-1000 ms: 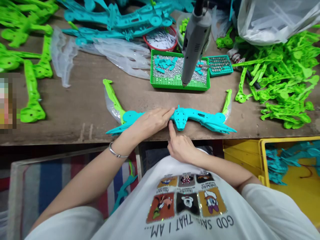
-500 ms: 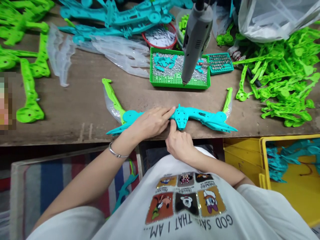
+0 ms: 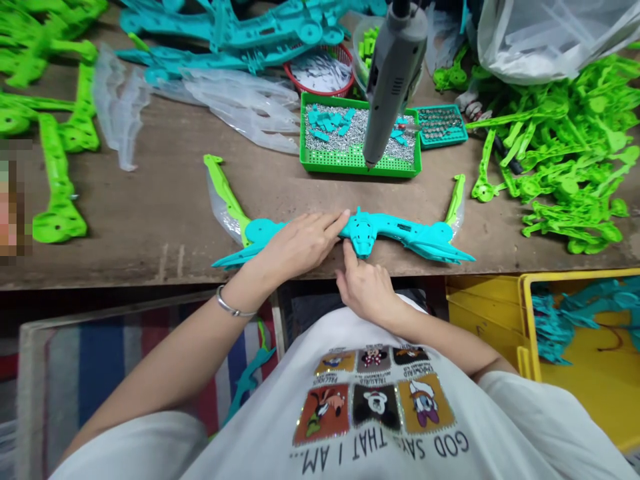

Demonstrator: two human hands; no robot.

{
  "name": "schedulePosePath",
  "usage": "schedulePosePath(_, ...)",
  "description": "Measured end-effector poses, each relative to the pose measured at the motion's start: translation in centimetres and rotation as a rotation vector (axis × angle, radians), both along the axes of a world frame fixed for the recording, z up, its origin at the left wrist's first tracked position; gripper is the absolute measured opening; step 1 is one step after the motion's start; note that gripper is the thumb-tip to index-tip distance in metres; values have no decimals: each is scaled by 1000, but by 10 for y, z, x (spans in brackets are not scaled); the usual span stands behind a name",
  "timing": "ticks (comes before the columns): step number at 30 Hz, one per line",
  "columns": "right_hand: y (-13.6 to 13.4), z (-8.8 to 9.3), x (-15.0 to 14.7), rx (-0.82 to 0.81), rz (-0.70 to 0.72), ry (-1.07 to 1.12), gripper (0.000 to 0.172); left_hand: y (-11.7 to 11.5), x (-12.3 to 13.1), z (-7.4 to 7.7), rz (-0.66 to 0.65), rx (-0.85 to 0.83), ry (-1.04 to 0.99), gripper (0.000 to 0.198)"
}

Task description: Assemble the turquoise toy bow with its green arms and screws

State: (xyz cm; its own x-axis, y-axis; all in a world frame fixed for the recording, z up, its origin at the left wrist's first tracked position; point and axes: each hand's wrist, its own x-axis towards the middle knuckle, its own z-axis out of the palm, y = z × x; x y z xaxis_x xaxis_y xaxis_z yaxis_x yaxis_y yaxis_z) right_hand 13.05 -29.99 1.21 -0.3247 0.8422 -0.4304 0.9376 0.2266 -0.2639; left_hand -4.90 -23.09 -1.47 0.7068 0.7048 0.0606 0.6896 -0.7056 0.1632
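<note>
A turquoise toy bow (image 3: 415,239) with lime green arm tips and clear plastic pieces lies along the table's front edge. My left hand (image 3: 300,248) rests across the left half of its grip, fingers together over the top and thumb hidden. My right hand (image 3: 367,288) is just below the bow's centre. Its index finger reaches to the lower edge of the bow beside the turquoise centre block, and the other fingers curl under. Whether anything small is in those curled fingers is hidden. A grey electric screwdriver (image 3: 393,93) hangs point down above the bow.
Behind the bow stands a green tray (image 3: 360,167) of screws and small turquoise pieces. Beside it are a teal screw rack (image 3: 443,127) and a red basket (image 3: 300,83). Lime green parts (image 3: 575,160) pile up at right. A yellow crate (image 3: 480,307) stands below the table edge.
My right hand has shifted slightly right and its thumb has moved away from the index finger. The left hand and the bow stay in place.
</note>
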Motion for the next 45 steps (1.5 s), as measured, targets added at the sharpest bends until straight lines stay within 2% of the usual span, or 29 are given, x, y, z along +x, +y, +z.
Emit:
schedulePosePath(5,0,-2,2,-13,12,12,70,-2,1,5,22,-6,-11,65)
schedulePosePath(13,-3,-6,0,18,52,42,72,2,3,-1,13,50,33,51)
schedulePosePath(17,0,-6,-3,19,55,23,71,3,5,-2,23,56,51,52)
schedulePosePath(21,-1,-8,-4,25,36,4,73,-1,1,2,1,80,-27,57)
schedulePosePath(23,-2,-9,-3,32,31,11,74,-10,-3,2,48,159,-77,50)
schedulePosePath(27,-3,-10,-1,25,52,12,75,-43,-6,-15,204,311,-177,29)
schedulePosePath(32,-1,-10,1,19,57,5,77,-75,3,-43,203,288,-285,47)
schedulePosePath(34,0,-10,1,17,51,2,77,-78,7,-48,221,256,-282,53)
schedulePosePath(38,2,-10,1,16,51,-6,77,-77,12,-48,246,208,-224,56)
schedulePosePath(45,1,-10,3,7,64,5,78,-77,12,-53,209,258,-290,53)
